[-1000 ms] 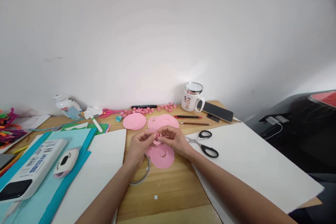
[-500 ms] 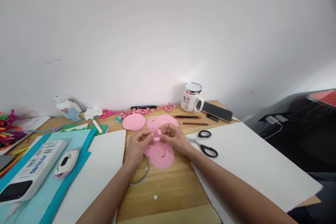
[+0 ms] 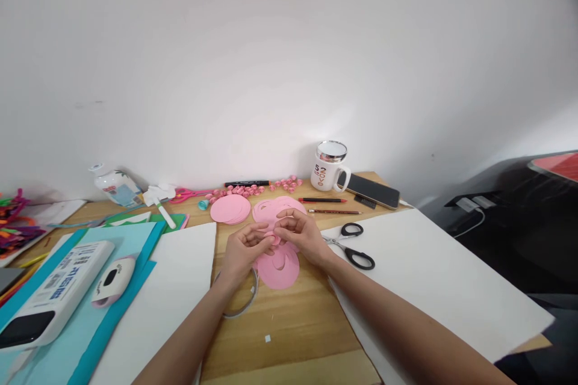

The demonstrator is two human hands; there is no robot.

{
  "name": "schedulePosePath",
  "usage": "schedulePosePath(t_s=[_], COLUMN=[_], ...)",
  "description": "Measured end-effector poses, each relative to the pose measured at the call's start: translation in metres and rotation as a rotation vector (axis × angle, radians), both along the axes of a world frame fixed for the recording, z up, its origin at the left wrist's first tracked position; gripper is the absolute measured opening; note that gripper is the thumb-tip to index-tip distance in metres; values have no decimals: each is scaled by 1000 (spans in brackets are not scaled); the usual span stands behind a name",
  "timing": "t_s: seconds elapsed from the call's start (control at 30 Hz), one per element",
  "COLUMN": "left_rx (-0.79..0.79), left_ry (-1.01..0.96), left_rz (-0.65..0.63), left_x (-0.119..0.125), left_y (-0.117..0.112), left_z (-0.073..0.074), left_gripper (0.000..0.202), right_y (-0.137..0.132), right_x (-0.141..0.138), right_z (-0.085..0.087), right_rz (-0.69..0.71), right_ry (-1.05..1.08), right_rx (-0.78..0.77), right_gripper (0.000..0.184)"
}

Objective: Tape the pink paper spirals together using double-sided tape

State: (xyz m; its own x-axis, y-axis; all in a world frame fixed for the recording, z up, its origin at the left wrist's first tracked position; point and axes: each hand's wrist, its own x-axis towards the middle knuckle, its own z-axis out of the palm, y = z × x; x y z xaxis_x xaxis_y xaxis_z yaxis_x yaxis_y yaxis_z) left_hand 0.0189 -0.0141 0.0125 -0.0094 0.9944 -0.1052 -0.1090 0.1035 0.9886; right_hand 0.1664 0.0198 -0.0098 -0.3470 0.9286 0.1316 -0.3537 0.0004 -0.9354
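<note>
My left hand (image 3: 244, 249) and my right hand (image 3: 298, 237) meet over the middle of the desk, fingertips pinched on a small pink paper roll (image 3: 275, 240) between them. Its inner side is partly hidden by the fingers. Just below lies a pink paper disc with a curved cut-out (image 3: 282, 274). Behind the hands rest cut pink paper pieces (image 3: 270, 209) and a stack of whole pink circles (image 3: 230, 209). Beside my left wrist a roll of tape (image 3: 255, 295) lies flat, partly covered by the wrist. Black-handled scissors (image 3: 356, 257) lie right of my right hand.
Small pink paper rolls (image 3: 235, 191) line the back with a black marker (image 3: 247, 183). A mug (image 3: 326, 171), a phone (image 3: 372, 190) and pencils (image 3: 334, 212) stand or lie right. White sheets (image 3: 433, 271) flank both sides. A white device (image 3: 56, 292) and bottle (image 3: 118, 187) are left.
The pink paper between my fingers, a loose curl earlier, is now a tighter small roll, held slightly lower and to the right. My left fingers have shifted; the things on the desk stay put.
</note>
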Motion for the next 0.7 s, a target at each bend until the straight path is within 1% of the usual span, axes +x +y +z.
schedulePosePath(t_s=[0.13, 0.2, 0.27, 0.4, 0.47, 0.53, 0.57, 0.63, 0.7], left_rx=[0, -1, -2, 3, 0, -14, -25, -50, -67], left_ry=[79, 111, 99, -98, -215, -305, -335, -364, -372], left_rz=[-45, -44, -27, 91, 148, 179, 185, 172, 144], left_x=[2, 3, 2, -1, -3, -3, -2, 1, 5], left_y=[-2, -2, -2, 1, 3, 4, 4, 3, 1], left_z=[3, 2, 0, -4, -5, -4, -3, -1, 1], left_gripper=[23, 20, 19, 17, 17, 17, 17, 18, 18], right_y=[0, 1, 2, -1, -6, -11, -13, -16, -18], right_x=[1, 1, 1, -2, -4, -8, -10, -14, -17], right_z=[-1, -3, -4, -4, -4, -4, -5, -5, -4], right_rz=[17, 13, -9, -65, -49, -21, -6, 43, 92], right_ry=[-3, -17, -17, -44, -124, -209, -237, -250, -193], right_rx=[2, 3, 10, 82, 132, 154, 141, 62, -44], right_gripper=[31, 32, 31, 23, 21, 20, 20, 24, 28])
